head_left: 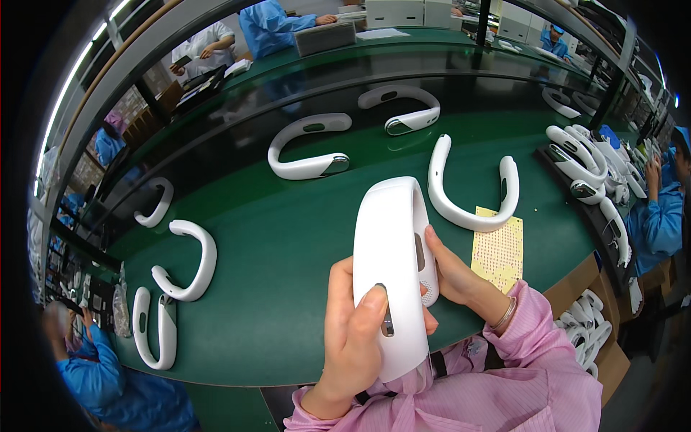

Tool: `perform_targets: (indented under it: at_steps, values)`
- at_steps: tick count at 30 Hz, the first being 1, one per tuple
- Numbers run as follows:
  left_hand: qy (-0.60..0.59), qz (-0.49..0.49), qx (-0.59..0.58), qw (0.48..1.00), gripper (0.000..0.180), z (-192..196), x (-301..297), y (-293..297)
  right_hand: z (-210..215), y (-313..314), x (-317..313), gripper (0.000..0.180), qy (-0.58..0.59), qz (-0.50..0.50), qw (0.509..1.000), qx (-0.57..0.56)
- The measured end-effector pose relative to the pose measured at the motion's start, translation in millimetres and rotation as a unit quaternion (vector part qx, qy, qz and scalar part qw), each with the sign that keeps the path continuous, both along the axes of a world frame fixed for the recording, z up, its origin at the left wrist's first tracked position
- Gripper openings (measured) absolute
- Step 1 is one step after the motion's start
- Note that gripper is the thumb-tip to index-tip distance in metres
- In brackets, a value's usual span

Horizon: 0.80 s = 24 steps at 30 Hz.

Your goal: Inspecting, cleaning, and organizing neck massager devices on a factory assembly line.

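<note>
A white U-shaped neckband device (389, 266) is held up in front of me, tilted on edge with its curve toward the top. My left hand (353, 335) grips its near arm, the thumb lying on a small grey oval button panel. On the far side, my right hand (461, 277) holds the other arm, near a grey oval pad and a small round grille; some of its fingers are hidden behind the device. Another white neckband device (475, 194) lies beyond my right hand, overlapping a yellow printed sheet (498, 252).
More neckband devices (194, 261) lie on the green table (259, 317) at left. A dark glossy panel (245, 133) along the back shows mirrored shapes. At right are a black tray (586, 205) of devices and a cardboard box (612, 360). Co-workers in blue sit on both sides.
</note>
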<state>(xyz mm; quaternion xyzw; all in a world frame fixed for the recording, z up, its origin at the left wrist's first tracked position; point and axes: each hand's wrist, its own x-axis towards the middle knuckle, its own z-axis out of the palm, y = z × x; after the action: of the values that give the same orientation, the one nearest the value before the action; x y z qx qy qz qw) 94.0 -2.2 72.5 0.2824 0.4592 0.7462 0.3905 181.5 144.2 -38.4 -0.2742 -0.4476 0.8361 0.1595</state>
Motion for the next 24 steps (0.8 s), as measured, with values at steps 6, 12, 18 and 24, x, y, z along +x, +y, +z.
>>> perform_targets:
  at_steps: [6, 12, 18, 24]
  values:
    - [0.002, -0.020, 0.000, 1.000, 0.037, -3, 1, -1, 3, 0, 1, 0.060, -0.010, -0.008, 1.000, -0.007]
    - [0.015, -0.015, -0.008, 1.000, 0.037, -3, 1, -2, 1, 1, 1, 0.059, -0.003, -0.008, 1.000, -0.008]
    - [-0.009, -0.008, -0.003, 1.000, 0.039, -7, -6, -9, 3, 2, 11, 0.056, 0.002, 0.012, 1.000, -0.015]
    - [-0.206, -0.104, 0.186, 0.955, 0.044, -58, -43, -16, 25, 4, 47, 0.052, 0.025, 0.026, 0.999, 0.020]
